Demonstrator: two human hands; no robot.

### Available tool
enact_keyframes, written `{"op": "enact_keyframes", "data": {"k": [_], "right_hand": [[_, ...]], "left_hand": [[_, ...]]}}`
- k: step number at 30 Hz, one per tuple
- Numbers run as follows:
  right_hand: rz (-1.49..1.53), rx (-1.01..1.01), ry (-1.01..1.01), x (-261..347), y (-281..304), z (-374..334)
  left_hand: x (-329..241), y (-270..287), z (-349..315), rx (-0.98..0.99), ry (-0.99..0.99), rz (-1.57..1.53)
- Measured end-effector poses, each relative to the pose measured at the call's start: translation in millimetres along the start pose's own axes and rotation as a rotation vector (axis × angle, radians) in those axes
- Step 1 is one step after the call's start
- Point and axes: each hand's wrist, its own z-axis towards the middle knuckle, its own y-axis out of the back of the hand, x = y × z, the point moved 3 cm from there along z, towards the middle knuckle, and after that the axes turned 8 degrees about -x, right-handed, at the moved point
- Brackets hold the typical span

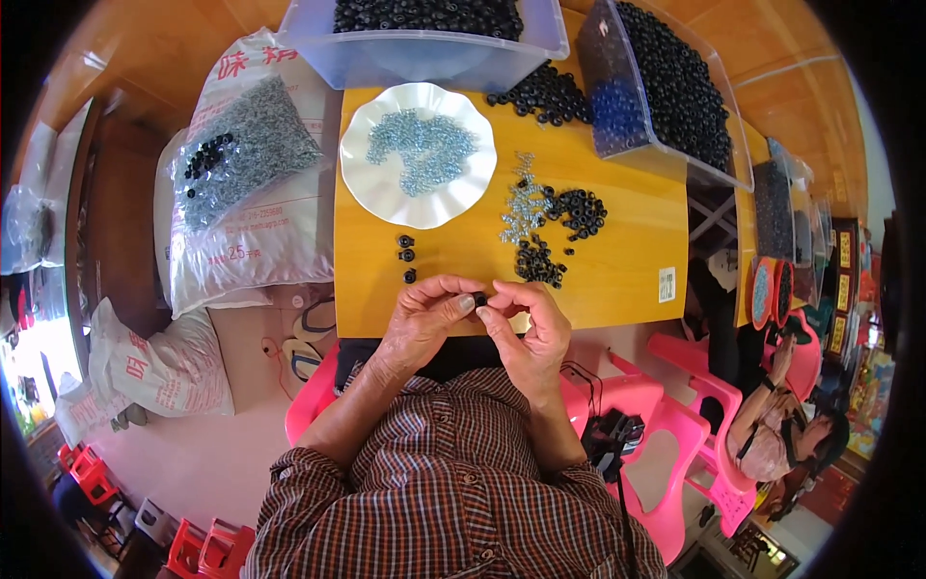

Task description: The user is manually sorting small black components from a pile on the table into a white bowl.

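My left hand [421, 326] and my right hand [532, 340] meet at the table's near edge. Thumbs and forefingers of both pinch one small round black plastic piece [480, 299]; its details are mostly hidden by the fingertips. Just beyond my left hand, three black pieces [407, 256] stand in a short column. Loose black ring-shaped pieces [582, 213] and a second black cluster [539, 264] lie beyond my right hand. Small clear bluish pieces [524, 210] are scattered beside them. A white wavy-rimmed plate [359, 150] holds many more clear bluish pieces [424, 145].
Across the yellow table [632, 246] stand two clear bins [424, 63] [617, 135] of black pieces. A bag of small clear pieces [260, 145] rests on a white sack [289, 261] at left. Another person [772, 434] sits at right near pink chairs [675, 454].
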Motion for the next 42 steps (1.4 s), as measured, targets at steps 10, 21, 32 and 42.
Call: {"op": "enact_keyframes", "data": {"k": [10, 21, 32, 42], "right_hand": [[-0.184, 0.068, 0.239, 5, -23, 41], [-0.663, 0.174, 0.627, -10, -76, 89], [-0.785, 0.230, 0.696, -17, -84, 97], [-0.773, 0.284, 0.625, -3, -70, 97]], "left_hand": [[-18, 5, -3, -0.036, 0.000, -0.003], [-29, 5, -5, 0.036, 0.036, -0.056], [-33, 10, -4, 0.008, 0.023, -0.004], [-32, 11, -2, -0.019, 0.024, -0.007]]}}
